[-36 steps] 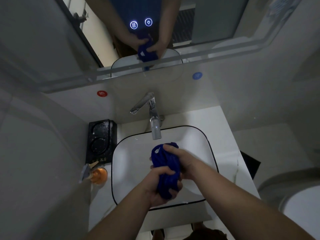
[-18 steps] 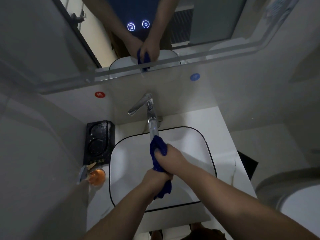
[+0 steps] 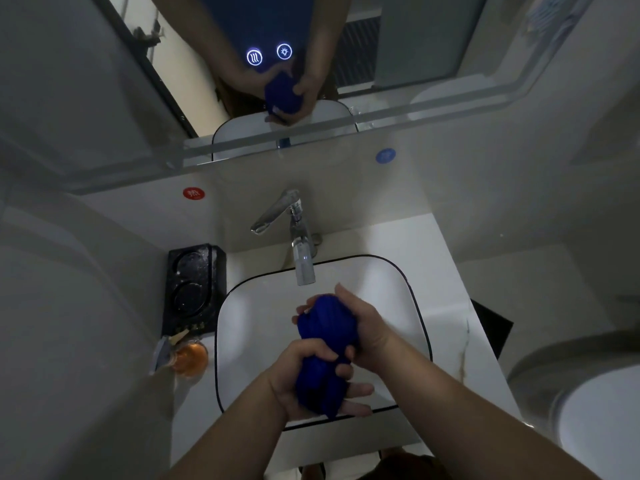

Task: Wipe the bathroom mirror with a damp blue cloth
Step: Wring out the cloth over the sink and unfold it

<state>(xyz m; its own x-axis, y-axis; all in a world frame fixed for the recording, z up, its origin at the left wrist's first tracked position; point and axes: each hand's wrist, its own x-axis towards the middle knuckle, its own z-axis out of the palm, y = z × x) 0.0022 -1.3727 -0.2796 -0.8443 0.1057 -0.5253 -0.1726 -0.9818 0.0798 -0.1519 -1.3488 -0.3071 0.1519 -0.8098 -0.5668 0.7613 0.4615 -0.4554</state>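
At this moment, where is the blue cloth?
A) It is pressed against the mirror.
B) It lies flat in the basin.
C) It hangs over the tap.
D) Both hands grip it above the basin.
D: the left hand and the right hand both grip the bunched blue cloth over the basin, near the tap but not touching it.

The sink sits on the counter, with the tap behind it at the wall and the mirror above that. Over the sink, just in front of the tap's spout, the cloth is bunched between both hands: the right hand round its far end, the left hand round its near end. A tray lies left of the sink, with a bottle just in front of it, and a toilet stands at the far right
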